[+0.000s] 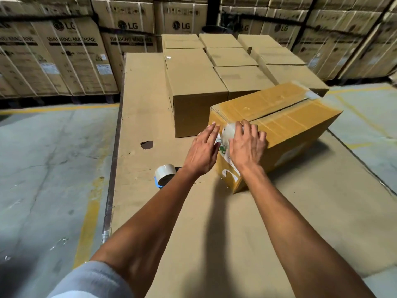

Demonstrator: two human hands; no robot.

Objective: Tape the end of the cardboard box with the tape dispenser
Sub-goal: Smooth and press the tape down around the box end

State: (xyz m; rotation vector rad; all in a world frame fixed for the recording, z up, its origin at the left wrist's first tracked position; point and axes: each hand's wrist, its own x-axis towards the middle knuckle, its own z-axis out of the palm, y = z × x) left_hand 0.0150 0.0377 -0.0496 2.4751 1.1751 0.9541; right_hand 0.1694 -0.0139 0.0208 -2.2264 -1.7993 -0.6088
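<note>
The cardboard box (285, 121) lies at an angle on a flat cardboard sheet (214, 233), its near end under both hands: the right hand (247, 147) presses flat, fingers spread, over the top edge and a whitish patch of tape (229, 131), while the left hand (203, 153) rests beside it with fingers straight, touching the end face. The tape dispenser (164, 174) sits on the sheet just left of the left wrist, which covers part of it. Plain boxes (193, 82) stand behind.

Tape dispenser (164, 175) half behind forearm
</note>
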